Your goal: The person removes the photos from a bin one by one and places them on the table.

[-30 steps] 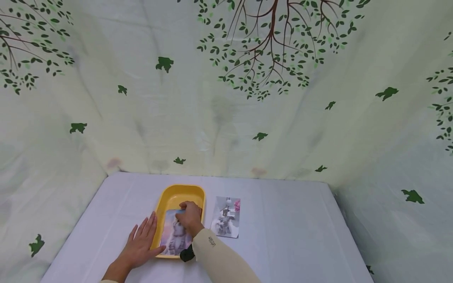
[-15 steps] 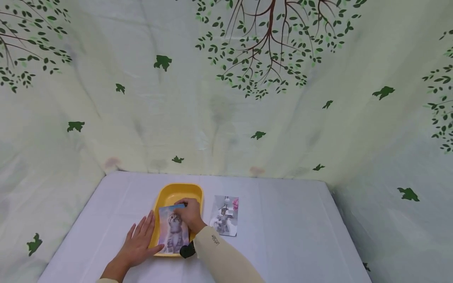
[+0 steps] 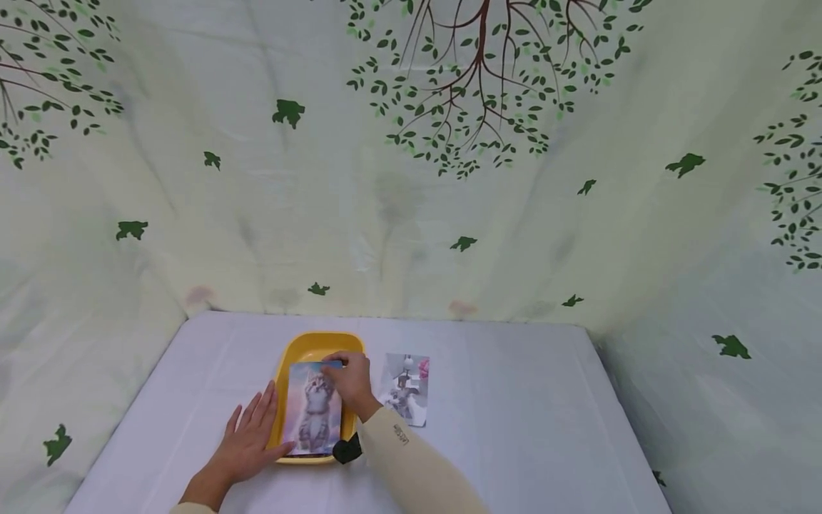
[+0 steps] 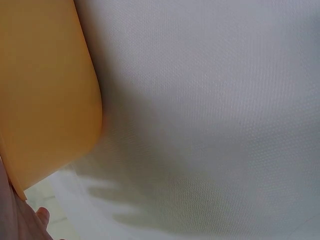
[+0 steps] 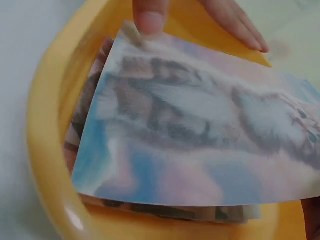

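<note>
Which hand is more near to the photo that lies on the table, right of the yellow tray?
Right. The right hand holds the kitten photo over the yellow tray, just left of the table photo. The left hand rests at the tray's far side.

Bare tablecloth [image 3: 514,400] rightward — one photo [image 3: 404,389] (beside tray [image 3: 302,343]) intervening.

The kitten photo [image 3: 312,407] hides most of the yellow tray's [image 3: 290,352] floor and the cards under it, the right hand [image 3: 352,383] covers the photo's far right corner, and the right wrist view is blurred.
</note>
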`<state>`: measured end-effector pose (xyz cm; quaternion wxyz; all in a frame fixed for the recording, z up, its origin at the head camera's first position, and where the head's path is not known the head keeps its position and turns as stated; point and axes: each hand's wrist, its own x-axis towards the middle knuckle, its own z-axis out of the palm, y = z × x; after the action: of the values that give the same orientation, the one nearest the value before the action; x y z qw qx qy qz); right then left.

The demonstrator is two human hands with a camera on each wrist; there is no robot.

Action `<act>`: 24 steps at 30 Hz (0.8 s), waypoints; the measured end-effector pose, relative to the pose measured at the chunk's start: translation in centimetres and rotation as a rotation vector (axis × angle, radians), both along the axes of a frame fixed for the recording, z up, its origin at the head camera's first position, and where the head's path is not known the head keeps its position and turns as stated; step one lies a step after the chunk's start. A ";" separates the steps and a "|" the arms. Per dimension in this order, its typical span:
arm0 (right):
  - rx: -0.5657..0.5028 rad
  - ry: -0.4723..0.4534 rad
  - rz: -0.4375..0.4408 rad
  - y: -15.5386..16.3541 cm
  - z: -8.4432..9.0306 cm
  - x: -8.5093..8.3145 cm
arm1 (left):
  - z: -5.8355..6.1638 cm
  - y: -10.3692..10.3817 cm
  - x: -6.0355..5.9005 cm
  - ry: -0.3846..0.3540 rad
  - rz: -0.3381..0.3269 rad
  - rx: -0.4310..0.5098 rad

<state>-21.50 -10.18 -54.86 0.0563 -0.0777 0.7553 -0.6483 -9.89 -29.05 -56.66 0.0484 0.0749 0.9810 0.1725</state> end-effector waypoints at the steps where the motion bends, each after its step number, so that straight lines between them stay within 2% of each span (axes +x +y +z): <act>1: -0.017 0.012 0.001 0.3 0.2 -0.2 | 0.0 0.0 0.0 0.005 -0.001 0.005; 3: -0.029 0.050 0.001 1.0 0.6 -0.8 | 0.0 0.1 -0.1 0.006 -0.001 0.010; 8: -0.064 0.076 -0.027 2.8 1.7 -2.4 | 0.2 0.3 -0.3 -0.045 0.019 0.000; 15: -0.162 0.059 -0.037 6.5 3.1 -4.9 | 0.3 0.4 -0.6 -0.112 0.046 0.004; 20: -0.139 0.044 -0.041 10.5 3.9 -6.2 | 0.2 0.4 -0.8 -0.130 0.046 0.016; 24: -0.110 0.054 -0.063 14.3 4.7 -6.5 | 0.1 0.4 -0.8 -0.132 0.036 0.032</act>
<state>-27.97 4.08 -50.11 0.0110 -0.0742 0.7219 -0.6879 -10.66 -28.70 -56.57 0.1085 0.0462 0.9740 0.1937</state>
